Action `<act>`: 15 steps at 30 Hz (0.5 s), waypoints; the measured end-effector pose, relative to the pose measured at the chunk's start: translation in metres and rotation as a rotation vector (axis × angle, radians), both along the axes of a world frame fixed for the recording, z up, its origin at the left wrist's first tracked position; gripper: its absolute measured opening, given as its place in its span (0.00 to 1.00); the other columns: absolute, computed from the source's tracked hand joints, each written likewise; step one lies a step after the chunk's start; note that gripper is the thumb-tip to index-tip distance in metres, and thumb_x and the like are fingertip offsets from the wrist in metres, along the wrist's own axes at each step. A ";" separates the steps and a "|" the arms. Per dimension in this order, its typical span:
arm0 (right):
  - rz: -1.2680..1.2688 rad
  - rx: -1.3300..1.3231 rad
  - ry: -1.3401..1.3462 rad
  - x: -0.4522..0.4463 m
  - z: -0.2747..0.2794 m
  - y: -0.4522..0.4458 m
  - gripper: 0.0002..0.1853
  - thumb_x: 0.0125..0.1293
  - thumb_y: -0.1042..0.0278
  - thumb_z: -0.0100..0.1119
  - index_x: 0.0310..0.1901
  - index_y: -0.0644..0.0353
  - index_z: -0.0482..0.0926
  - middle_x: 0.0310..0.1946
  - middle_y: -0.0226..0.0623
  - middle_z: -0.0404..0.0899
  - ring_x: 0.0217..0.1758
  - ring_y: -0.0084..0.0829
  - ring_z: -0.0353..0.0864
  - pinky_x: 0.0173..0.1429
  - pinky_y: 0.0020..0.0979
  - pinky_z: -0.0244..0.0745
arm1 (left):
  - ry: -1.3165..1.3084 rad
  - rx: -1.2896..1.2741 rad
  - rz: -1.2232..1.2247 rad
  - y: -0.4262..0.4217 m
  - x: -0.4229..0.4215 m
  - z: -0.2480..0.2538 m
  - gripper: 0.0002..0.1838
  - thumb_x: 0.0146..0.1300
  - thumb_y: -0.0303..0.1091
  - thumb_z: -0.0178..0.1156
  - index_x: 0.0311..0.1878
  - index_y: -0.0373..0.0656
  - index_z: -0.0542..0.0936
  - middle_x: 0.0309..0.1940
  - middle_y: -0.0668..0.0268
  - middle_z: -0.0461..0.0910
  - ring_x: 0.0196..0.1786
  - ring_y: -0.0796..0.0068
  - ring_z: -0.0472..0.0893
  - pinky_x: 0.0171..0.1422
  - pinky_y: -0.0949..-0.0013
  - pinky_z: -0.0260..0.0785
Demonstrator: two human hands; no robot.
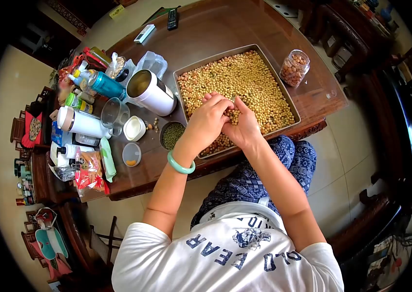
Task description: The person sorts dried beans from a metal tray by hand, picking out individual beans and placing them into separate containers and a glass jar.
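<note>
A square metal tray (pixel 293 108) full of yellowish beans, with reddish ones along its left and lower parts, lies on the dark wooden table. Over its lower left part, my left hand (pixel 211 114) and my right hand (pixel 243 127) meet. Both have curled fingers, and yellow beans show between them, cupped mainly by my right hand. A green bangle (pixel 180 165) circles my left wrist. Just left of the tray stands a small bowl of green beans (pixel 172 135). A jar of reddish nuts (pixel 294 68) is to the tray's right.
Left of the tray stand a large white canister (pixel 151 92), a clear cup (pixel 115 114), a white bowl (pixel 134 128), a lidded container (pixel 131 154), bottles and packets. A remote (pixel 172 18) lies at the far side. The table's front edge (pixel 167 182) is near my body.
</note>
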State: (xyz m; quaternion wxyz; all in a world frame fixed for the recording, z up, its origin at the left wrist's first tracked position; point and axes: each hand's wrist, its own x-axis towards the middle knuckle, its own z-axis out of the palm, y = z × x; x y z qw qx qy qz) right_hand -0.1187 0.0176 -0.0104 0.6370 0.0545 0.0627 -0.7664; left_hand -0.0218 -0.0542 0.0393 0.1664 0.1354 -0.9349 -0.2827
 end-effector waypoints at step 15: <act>-0.031 0.030 -0.036 0.001 0.007 0.001 0.32 0.80 0.51 0.22 0.67 0.73 0.61 0.64 0.56 0.67 0.70 0.45 0.65 0.77 0.45 0.59 | -0.040 -0.113 -0.092 -0.009 -0.004 -0.003 0.10 0.57 0.21 0.59 0.43 0.36 0.77 0.43 0.55 0.78 0.46 0.51 0.78 0.52 0.57 0.71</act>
